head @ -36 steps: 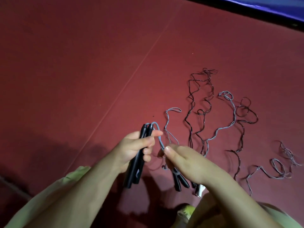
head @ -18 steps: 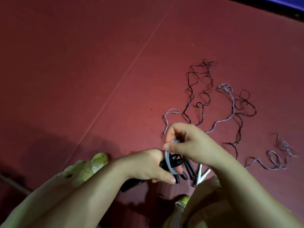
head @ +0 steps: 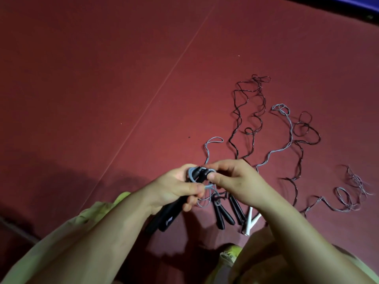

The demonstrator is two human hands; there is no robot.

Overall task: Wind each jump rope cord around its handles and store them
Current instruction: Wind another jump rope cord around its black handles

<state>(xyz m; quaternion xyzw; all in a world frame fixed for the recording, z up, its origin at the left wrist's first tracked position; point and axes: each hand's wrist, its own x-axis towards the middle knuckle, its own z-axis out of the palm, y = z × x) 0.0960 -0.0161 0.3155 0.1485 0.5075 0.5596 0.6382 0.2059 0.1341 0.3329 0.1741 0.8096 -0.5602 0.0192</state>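
At lower centre the left hand [head: 174,191] holds a pair of black plastic jump-rope handles [head: 168,216], grip curled round them, grey cord coils [head: 191,175] at their top. The right hand [head: 231,181] pinches that thin grey cord (near the handle tips). Other loose ropes [head: 248,111] sprawl on the dark red floor [head: 102,78] at right
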